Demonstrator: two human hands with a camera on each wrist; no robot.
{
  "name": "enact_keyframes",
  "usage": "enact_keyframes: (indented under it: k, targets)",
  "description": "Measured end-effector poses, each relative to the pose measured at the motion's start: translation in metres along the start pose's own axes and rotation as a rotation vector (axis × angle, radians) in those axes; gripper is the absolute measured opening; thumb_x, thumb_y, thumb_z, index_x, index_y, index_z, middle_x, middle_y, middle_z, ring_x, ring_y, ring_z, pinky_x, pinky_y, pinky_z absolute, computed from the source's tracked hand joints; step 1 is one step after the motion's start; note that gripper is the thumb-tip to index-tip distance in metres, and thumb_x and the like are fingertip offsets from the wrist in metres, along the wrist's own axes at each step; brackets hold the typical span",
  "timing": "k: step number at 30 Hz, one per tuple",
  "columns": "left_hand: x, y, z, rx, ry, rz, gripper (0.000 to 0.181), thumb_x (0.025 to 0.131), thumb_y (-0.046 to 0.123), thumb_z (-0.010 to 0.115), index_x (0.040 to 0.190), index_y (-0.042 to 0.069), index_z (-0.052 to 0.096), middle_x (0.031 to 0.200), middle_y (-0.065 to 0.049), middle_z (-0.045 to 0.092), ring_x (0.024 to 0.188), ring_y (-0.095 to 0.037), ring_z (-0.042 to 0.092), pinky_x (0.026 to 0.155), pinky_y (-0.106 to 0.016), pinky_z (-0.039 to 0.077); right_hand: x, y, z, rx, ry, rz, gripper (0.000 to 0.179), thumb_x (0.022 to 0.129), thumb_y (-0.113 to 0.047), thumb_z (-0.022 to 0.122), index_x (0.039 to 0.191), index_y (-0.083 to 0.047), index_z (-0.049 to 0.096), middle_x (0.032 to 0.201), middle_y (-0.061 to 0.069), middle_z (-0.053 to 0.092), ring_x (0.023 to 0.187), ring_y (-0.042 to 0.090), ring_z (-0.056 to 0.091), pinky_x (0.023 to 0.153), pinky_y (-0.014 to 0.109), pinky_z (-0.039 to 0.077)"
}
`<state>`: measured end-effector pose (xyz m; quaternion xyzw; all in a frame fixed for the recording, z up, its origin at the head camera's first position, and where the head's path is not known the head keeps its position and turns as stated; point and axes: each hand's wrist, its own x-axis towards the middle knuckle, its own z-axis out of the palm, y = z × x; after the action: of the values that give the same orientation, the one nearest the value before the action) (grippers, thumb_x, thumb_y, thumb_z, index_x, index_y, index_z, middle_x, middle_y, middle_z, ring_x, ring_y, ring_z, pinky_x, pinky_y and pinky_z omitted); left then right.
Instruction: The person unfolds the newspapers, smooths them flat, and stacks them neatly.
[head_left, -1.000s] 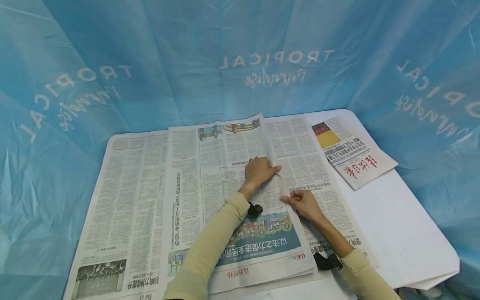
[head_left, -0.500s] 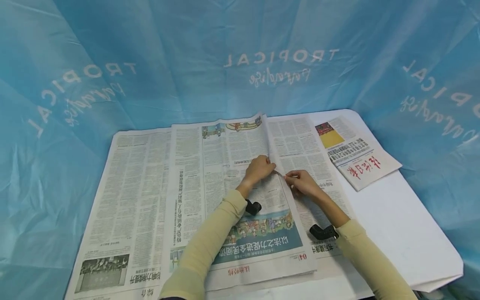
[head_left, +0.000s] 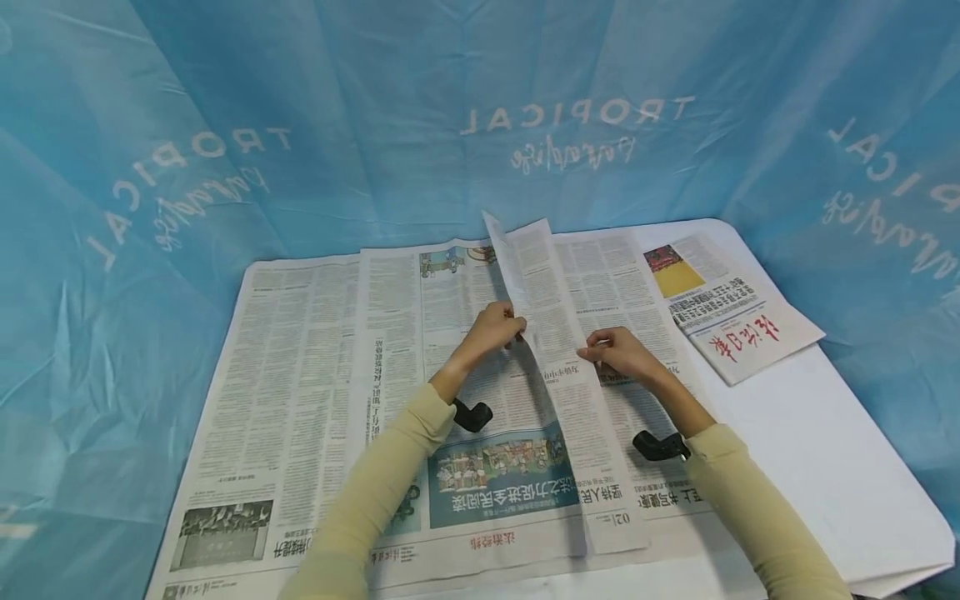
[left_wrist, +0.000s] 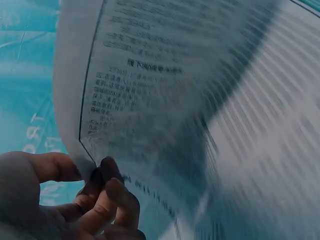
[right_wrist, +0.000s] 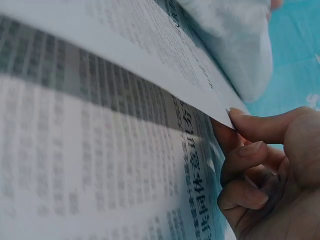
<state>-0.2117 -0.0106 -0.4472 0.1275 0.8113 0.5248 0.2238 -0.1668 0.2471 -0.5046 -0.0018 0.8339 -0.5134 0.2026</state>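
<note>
Spread newspaper pages lie across the table in the head view. My left hand (head_left: 491,327) pinches the right edge of the top newspaper page (head_left: 502,467), which has a teal picture band. That edge is raised and curls leftward; the left wrist view shows thumb and fingertips (left_wrist: 111,167) gripping the sheet. Beneath it, another newspaper page (head_left: 592,433) is exposed as a strip. My right hand (head_left: 618,352) pinches this lower page's right edge between thumb (right_wrist: 260,125) and finger, lifted a little over the printed page below in the right wrist view.
More newspaper (head_left: 292,400) covers the left of the table. A folded newspaper (head_left: 738,337) with a red title lies at the back right on the white tabletop (head_left: 817,467). A blue curtain (head_left: 405,167) hangs closely around the table's far side.
The top page's right edge has come up and moved left with my left hand, uncovering the page below. My right hand has moved up and slightly right, and now holds that lower page's edge.
</note>
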Motion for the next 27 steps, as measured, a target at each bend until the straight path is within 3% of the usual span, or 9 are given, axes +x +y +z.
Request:
enact_keyframes:
  k: [4, 8, 13, 16, 21, 27]
  targets:
    - [-0.013, -0.004, -0.020, 0.058, 0.014, -0.022, 0.028, 0.096, 0.009, 0.049, 0.072, 0.011, 0.035, 0.064, -0.003, 0.039, 0.061, -0.025, 0.046, 0.059, -0.031, 0.037, -0.002, 0.000, -0.007, -0.021, 0.011, -0.012, 0.040, 0.096, -0.027, 0.063, 0.115, 0.008, 0.055, 0.069, 0.000, 0.055, 0.051, 0.009, 0.039, 0.052, 0.030, 0.039]
    - [-0.021, -0.009, -0.033, 0.107, 0.013, -0.045, 0.026, 0.097, 0.010, 0.049, 0.073, 0.011, 0.037, 0.058, 0.000, 0.035, 0.055, -0.016, 0.036, 0.059, -0.029, 0.033, -0.002, 0.001, -0.011, -0.016, 0.004, -0.014, 0.040, 0.096, -0.026, 0.063, 0.115, 0.009, 0.055, 0.066, 0.001, 0.054, 0.047, 0.008, 0.035, 0.048, 0.028, 0.035]
    - [-0.031, -0.018, -0.047, 0.130, 0.013, -0.082, 0.019, 0.099, 0.012, 0.050, 0.082, 0.007, 0.043, 0.063, -0.002, 0.044, 0.059, -0.019, 0.049, 0.062, -0.030, 0.039, 0.000, 0.001, -0.014, -0.007, -0.020, -0.027, 0.035, 0.096, -0.026, 0.064, 0.108, 0.007, 0.057, 0.056, -0.001, 0.043, 0.043, 0.007, 0.030, 0.046, 0.027, 0.031]
    - [-0.037, -0.024, -0.056, 0.116, 0.016, -0.096, 0.016, 0.101, 0.013, 0.050, 0.088, 0.005, 0.044, 0.068, -0.003, 0.049, 0.067, -0.025, 0.058, 0.066, -0.036, 0.045, -0.001, 0.002, -0.017, -0.023, -0.010, -0.022, 0.036, 0.096, -0.027, 0.064, 0.108, 0.006, 0.058, 0.056, -0.003, 0.044, 0.044, 0.006, 0.031, 0.047, 0.027, 0.032]
    - [-0.049, -0.034, -0.074, 0.073, 0.012, -0.116, 0.014, 0.103, 0.015, 0.046, 0.101, 0.001, 0.043, 0.074, -0.003, 0.054, 0.072, -0.024, 0.056, 0.075, -0.043, 0.047, -0.005, 0.004, -0.023, -0.048, 0.015, -0.010, 0.036, 0.096, -0.028, 0.063, 0.108, 0.005, 0.058, 0.055, -0.005, 0.040, 0.045, 0.007, 0.030, 0.048, 0.028, 0.033]
    - [-0.066, -0.049, -0.093, 0.072, 0.047, -0.124, 0.025, 0.104, 0.018, 0.046, 0.117, -0.004, 0.045, 0.071, -0.001, 0.051, 0.068, -0.021, 0.052, 0.070, -0.040, 0.042, -0.010, 0.009, -0.027, -0.051, 0.022, 0.015, 0.036, 0.096, -0.030, 0.063, 0.107, 0.004, 0.058, 0.052, -0.007, 0.036, 0.044, 0.008, 0.027, 0.048, 0.028, 0.032]
